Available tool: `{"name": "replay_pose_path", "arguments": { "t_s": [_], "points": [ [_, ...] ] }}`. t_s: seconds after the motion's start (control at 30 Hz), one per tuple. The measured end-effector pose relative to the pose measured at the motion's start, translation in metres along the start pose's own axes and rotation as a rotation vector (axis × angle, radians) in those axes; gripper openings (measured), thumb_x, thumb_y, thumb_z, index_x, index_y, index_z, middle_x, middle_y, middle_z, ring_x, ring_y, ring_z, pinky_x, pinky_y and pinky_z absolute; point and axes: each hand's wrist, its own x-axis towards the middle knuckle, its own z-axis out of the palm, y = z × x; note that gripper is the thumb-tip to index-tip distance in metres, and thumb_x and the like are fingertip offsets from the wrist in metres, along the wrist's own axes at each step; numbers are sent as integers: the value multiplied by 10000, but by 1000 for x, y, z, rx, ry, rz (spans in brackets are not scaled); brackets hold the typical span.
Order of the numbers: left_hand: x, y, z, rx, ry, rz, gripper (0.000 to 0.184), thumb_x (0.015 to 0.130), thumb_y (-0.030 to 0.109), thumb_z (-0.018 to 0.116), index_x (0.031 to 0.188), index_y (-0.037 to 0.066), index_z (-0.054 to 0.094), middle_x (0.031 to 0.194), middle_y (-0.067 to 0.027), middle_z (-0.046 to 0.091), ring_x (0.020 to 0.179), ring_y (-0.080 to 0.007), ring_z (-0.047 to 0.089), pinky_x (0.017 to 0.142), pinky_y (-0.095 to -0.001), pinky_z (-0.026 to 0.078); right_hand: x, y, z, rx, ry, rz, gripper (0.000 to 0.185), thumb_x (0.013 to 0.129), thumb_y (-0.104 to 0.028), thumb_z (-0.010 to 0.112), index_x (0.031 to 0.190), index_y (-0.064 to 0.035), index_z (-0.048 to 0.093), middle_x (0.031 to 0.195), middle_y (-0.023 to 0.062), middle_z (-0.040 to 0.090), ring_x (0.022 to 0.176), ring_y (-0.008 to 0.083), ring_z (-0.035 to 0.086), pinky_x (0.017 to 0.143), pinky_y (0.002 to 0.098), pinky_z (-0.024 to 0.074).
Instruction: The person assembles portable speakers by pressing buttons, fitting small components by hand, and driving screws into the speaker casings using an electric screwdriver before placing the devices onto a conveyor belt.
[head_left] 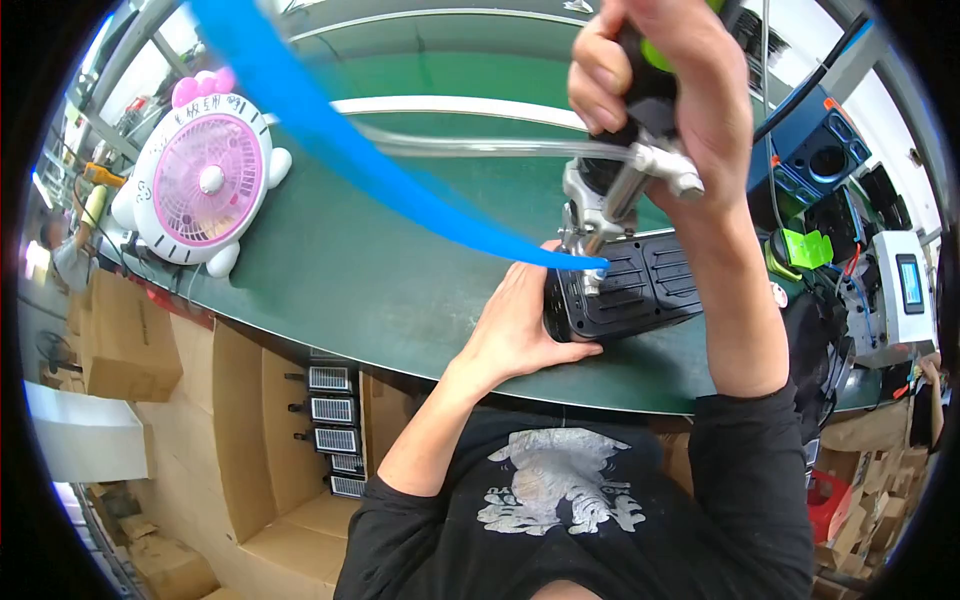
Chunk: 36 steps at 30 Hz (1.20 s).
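My right hand is wrapped around a power screwdriver with a dark and green body and a metal screw-feed nose. The tool points downward, its tip at the left end of a black box-shaped device with a ribbed top. My left hand grips that same end, thumb along the near side and fingers partly hidden behind it. A blue hose sweeps from the upper left to the tool's nose. A clear tube also joins the tool from the left.
A pink and white fan stands on the green bench at left. Blue speaker-like boxes, a bright green holder and a white unit with a screen stand at right. Below, an open carton contains several black devices.
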Motion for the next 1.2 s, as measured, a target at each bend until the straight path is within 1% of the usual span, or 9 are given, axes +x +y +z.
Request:
{"name": "replay_pose_path", "arguments": {
  "t_s": [0.07, 0.13, 0.27, 0.43, 0.57, 0.77, 0.9, 1.1, 1.2],
  "points": [
    [0, 5, -2, -96, -51, -151, 976, 588, 326, 917, 1365, 11, 418, 1327, -247, 514, 1268, -415, 491, 1070, -444, 403, -1, -1, 0, -16, 2, 0, 317, 923, -292, 708, 775, -47, 573, 609, -5, 524, 499, 81, 502, 461, 237, 409],
    [1, 5, 0, -107, -61, -143, 994, 589, 320, 918, 1379, 10, 400, 1318, -241, 527, 1248, -408, 513, 1057, -435, 416, -3, -2, 2, -42, 12, -12, 311, 924, -280, 711, 764, -50, 576, 606, -11, 523, 499, 76, 495, 464, 236, 402],
    [1, 2, 5, -93, -86, -185, 1060, 584, 282, 924, 1428, 18, 341, 1295, -221, 557, 1200, -388, 565, 1030, -420, 445, -6, -10, 4, -188, 36, -72, 371, 901, -372, 723, 727, -67, 601, 571, -33, 536, 473, 56, 489, 440, 221, 372],
    [3, 0, 7, -109, -40, -144, 1089, 573, 250, 928, 1444, 34, 311, 1318, -212, 543, 1232, -359, 548, 1046, -409, 437, 18, -63, 7, -228, 22, -249, 469, 864, -477, 703, 798, -21, 612, 637, -9, 555, 513, 77, 541, 443, 226, 443],
    [4, 5, 5, -97, -54, -196, 1108, 570, 242, 928, 1456, 41, 294, 1336, -205, 532, 1262, -342, 528, 1062, -396, 427, 10, -90, 13, -222, -32, -234, 482, 868, -496, 696, 807, -25, 614, 631, -11, 547, 514, 75, 537, 453, 224, 442],
    [3, -11, 10, 44, -34, -44, 1112, 572, 322, 939, 1436, 7, 313, 1324, -200, 537, 1237, -346, 542, 1055, -400, 429, -8, -82, 15, -222, -35, -145, 502, 874, -524, 686, 820, -30, 618, 622, -13, 536, 516, 72, 530, 470, 220, 441],
    [1, -16, 11, -187, -113, -241, 1119, 562, 329, 940, 1439, 23, 316, 1296, -226, 541, 1208, -342, 561, 1033, -403, 446, -14, -83, 18, -220, -25, -123, 515, 879, -543, 679, 828, -34, 620, 616, -15, 529, 517, 71, 526, 481, 217, 441],
    [-1, -8, 8, -157, -43, -182, 1048, 604, 338, 909, 1434, 56, 333, 1282, -216, 564, 1205, -336, 572, 1033, -391, 446, -24, -79, 21, -219, -10, -91, 536, 885, -572, 668, 841, -39, 624, 607, -17, 518, 519, 68, 519, 497, 213, 440],
    [4, -6, 8, -171, -91, -250, 1069, 592, 332, 909, 1441, 45, 327, 1286, -219, 565, 1197, -346, 577, 1018, -397, 458, -31, -64, 18, -119, -17, -26, 509, 883, -551, 686, 788, -56, 611, 583, -31, 511, 490, 57, 496, 457, 223, 389]
  ]
}}
